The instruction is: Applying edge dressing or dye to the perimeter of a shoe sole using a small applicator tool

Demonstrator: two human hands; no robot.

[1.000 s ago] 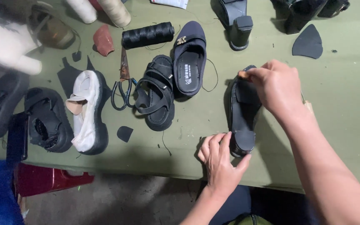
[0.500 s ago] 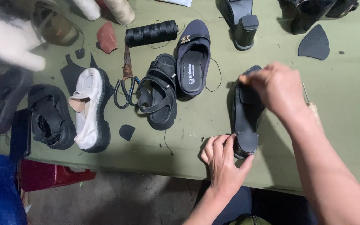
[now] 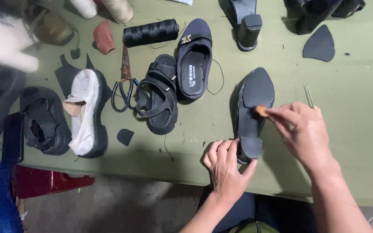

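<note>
Since a second ago our right hand (image 3: 301, 131) has come down from the toe of the black pointed heeled shoe (image 3: 252, 113) to the middle of its upturned sole, so the rubbing now works the waist of the sole rather than the tip. That hand pinches a small tan pad (image 3: 261, 110) against the matte black sole. Our left hand (image 3: 226, 166) clamps the block heel, fingers curled around it. The shoe lies sole-up on the olive cloth table (image 3: 359, 86), near its front edge. Just left lie a strappy black sandal (image 3: 158, 97) and rusty scissors (image 3: 124, 82).
</note>
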